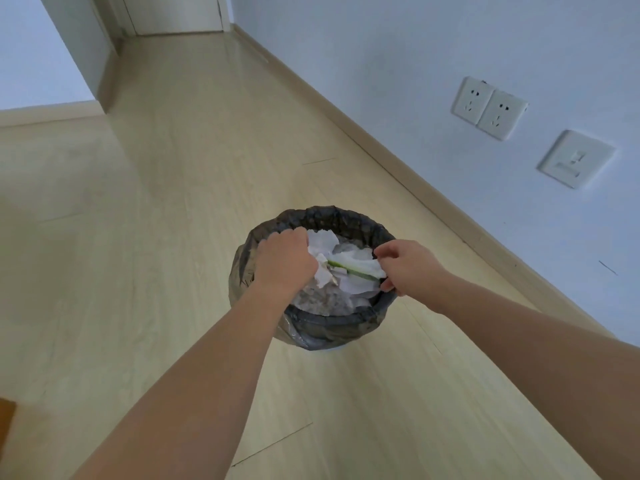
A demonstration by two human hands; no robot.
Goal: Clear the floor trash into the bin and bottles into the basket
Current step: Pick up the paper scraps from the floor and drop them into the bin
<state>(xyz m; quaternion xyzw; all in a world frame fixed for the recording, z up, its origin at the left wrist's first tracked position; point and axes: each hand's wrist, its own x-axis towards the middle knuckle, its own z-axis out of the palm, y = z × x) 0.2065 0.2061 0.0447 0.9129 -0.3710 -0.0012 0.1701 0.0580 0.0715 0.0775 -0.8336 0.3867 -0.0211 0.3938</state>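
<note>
A round bin (332, 325) lined with a dark plastic bag stands on the wooden floor in the middle of the view. Crumpled white paper trash (323, 245) fills its opening. My left hand (282, 259) is over the bin's left side, its fingers curled round a wad of the white paper. My right hand (405, 266) is at the bin's right rim and pinches a white wrapper with a green stripe (353, 266) that lies across the top of the trash. No bottles or basket are in view.
A white wall with a skirting board runs along the right, carrying a double socket (488, 107) and a switch plate (575, 159). A door (173, 12) stands at the far end of the corridor. A brown furniture corner (5, 420) shows at the left edge.
</note>
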